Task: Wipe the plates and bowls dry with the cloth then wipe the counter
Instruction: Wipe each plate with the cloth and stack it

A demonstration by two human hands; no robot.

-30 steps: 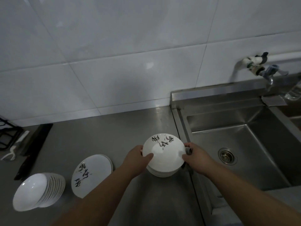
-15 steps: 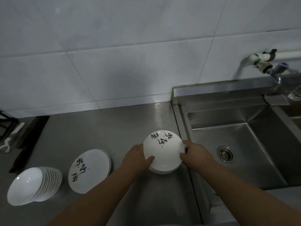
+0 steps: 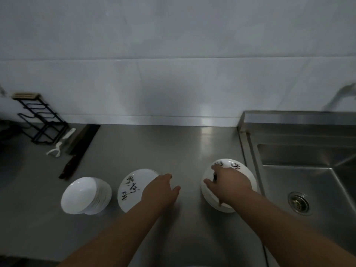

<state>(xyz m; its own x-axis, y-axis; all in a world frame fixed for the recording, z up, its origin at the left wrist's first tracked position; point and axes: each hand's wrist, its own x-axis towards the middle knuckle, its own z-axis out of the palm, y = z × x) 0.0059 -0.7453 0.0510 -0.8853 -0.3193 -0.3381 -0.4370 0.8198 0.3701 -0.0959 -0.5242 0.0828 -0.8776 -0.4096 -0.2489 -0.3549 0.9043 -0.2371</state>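
The steel desk (image 3: 150, 151) runs along a white tiled wall (image 3: 173, 74); a sink (image 3: 308, 174) is set into its right end, with a round drain (image 3: 298, 203) in the basin floor; three groups of white dishes sit in a row near the front edge. On the left a stack of bowls (image 3: 85, 195) leans tilted, the rims fanned out toward the right; just beside it lies a stack of plates (image 3: 133, 187) with black brush lettering on the top face; well apart to the right, close to the sink edge, stands a second bowl stack (image 3: 229, 185) bearing the same kind of lettering on its far side.

The left hand (image 3: 159, 191) lies over the right part of the plates, fingers relaxed and slightly spread, the tips reaching past the rim onto bare steel; whether it presses on the plate or only hovers above it, I cannot tell. The right hand (image 3: 229, 182) rests on top of the right bowl stack, fingers spread and bent over the upper bowl, thumb out to the left; the picture is blurred there and a firm grip cannot be confirmed. No cloth shows in either hand.

At the far left of the desk a black wire rack (image 3: 40, 120) stands against the wall; in front of it lie a white peeler (image 3: 55, 149) and a long dark cleaver (image 3: 81, 149), set diagonally, its handle toward the bowls.
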